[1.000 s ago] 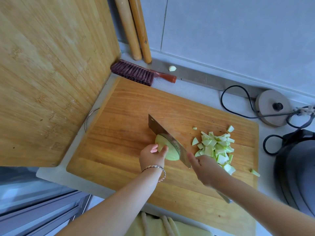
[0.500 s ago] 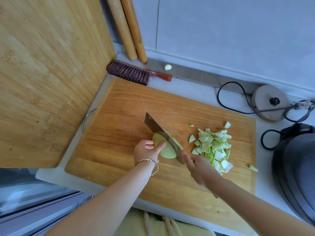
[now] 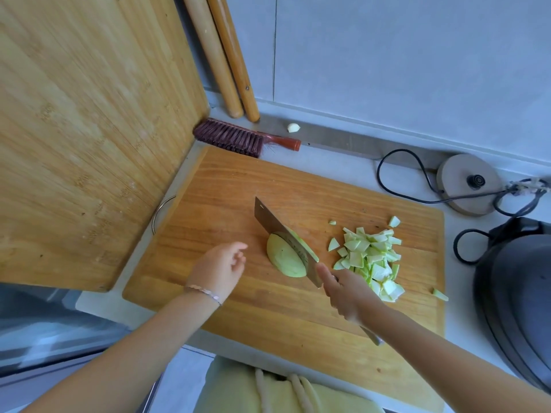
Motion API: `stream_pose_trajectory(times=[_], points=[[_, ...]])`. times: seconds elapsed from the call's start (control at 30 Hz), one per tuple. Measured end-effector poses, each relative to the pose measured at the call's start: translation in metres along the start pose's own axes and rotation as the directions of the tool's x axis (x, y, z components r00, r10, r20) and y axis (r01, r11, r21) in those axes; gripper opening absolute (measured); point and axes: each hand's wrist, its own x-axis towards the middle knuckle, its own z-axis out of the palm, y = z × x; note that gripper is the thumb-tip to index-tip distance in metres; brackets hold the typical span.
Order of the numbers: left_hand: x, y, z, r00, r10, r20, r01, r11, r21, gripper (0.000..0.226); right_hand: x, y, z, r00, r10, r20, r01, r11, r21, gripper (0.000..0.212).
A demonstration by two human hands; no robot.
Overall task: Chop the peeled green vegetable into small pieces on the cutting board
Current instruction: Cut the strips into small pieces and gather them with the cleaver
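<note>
Wooden cutting board (image 3: 223, 204) fills the head view. Near its middle lies the pale green vegetable (image 3: 284, 259), with the cleaver (image 3: 269, 217) set into its right side. The right hand (image 3: 347, 292) grasps the cleaver's handle. The left hand (image 3: 219, 268), somewhat blurred, hovers just left of the vegetable, fingers seemingly loose and holding nothing. Chopped pieces (image 3: 368, 254) are heaped further right.

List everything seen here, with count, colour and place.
cutting board: one, orange-brown, counter centre
vegetable half: one, pale green, under the knife
knife: one, steel, across the vegetable half
cut pieces: one heap, pale green, board right
brush: one, red-brown, behind the board
garlic clove: one, white, by the wall
wooden sticks: two, tan, back corner
big board: one, light bamboo, standing left
kettle base: one, grey, far right
appliance: one, black, right edge
left hand: one, beside the vegetable half, apart
right hand: one, grips the knife handle
</note>
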Motion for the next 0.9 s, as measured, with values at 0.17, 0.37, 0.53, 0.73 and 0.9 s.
stream_pose_trajectory(times=[0.17, 0.37, 0.53, 0.73, 0.9], points=[[-0.002, 0.032, 0.035, 0.846, 0.529, 0.071, -0.526, 0.806, 0.271, 0.045, -0.002, -0.002, -0.004, 1.0, -0.009, 0.003, 0.009, 1.0, -0.005, 0.052], [-0.001, 0.042, 0.036, 0.796, 0.601, -0.071, -0.565, 0.781, 0.264, 0.026, -0.002, 0.002, -0.003, 1.0, -0.01, -0.015, 0.01, 1.0, -0.012, 0.053], [0.044, 0.092, -0.02, 0.717, 0.691, 0.09, -0.691, 0.688, 0.222, 0.026, -0.002, 0.003, -0.003, 0.999, -0.036, 0.001, 0.036, 0.993, -0.109, 0.053], [0.089, 0.096, 0.003, 0.538, 0.25, 0.805, -0.768, 0.54, 0.345, 0.06, -0.003, 0.003, -0.007, 1.0, -0.028, 0.013, 0.029, 0.995, -0.094, 0.053], [0.089, 0.116, -0.007, 0.586, 0.208, 0.783, -0.708, 0.602, 0.37, 0.077, -0.013, -0.004, -0.016, 0.996, -0.084, -0.017, 0.083, 0.994, -0.078, 0.053]])
